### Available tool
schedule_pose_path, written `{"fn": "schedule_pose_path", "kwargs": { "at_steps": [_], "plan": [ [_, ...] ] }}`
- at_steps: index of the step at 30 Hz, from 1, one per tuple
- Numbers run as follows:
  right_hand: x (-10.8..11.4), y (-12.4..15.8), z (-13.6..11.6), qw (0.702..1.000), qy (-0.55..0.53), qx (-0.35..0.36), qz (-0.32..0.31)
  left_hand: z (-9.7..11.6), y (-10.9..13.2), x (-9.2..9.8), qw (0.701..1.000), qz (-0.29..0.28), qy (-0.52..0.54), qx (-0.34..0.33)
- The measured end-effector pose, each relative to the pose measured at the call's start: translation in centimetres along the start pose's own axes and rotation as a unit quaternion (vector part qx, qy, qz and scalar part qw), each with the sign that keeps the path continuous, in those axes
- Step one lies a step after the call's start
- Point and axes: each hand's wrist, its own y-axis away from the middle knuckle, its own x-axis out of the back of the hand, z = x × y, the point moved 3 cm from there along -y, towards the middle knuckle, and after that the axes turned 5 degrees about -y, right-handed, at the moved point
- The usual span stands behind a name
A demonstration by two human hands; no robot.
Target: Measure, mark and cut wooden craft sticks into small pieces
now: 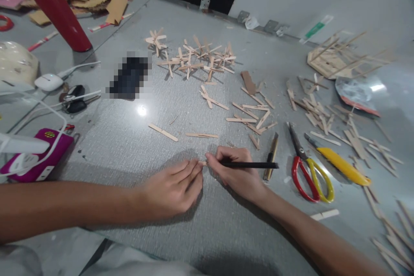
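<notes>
My left hand (179, 183) is closed, its fingertips pinching a small wooden craft stick (203, 163) that is mostly hidden. Facing it, my right hand (237, 172) grips a slim black pen-shaped tool (252, 165); its working end is covered by my fingers, close to the stick. Just beyond my hands lie a notched craft stick (163, 132) and another stick (202, 135), both flat on the grey table. A narrow cutter knife (271, 155) rests right beside my right hand.
Scissors (304, 168) and a yellow utility knife (344, 166) lie to the right, among scattered sticks. Crossed stick pieces (190, 62) stand at the back. A wooden frame (333, 62) is back right. Left are a red pole (53, 8), a phone (129, 77), cables and a purple box (42, 155).
</notes>
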Motion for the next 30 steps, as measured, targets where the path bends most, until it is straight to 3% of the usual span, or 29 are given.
{"fn": "schedule_pose_path", "kwargs": {
  "at_steps": [19,30],
  "plan": [
    [0.01,-0.16,-0.06,1.000,-0.001,0.009,0.008,-0.13,-0.08,0.08,1.000,0.003,0.005,0.000],
    [0.85,-0.05,0.87,0.977,-0.189,-0.093,0.026,-0.27,-0.03,0.03,0.999,0.001,0.030,0.013]
  ]
}}
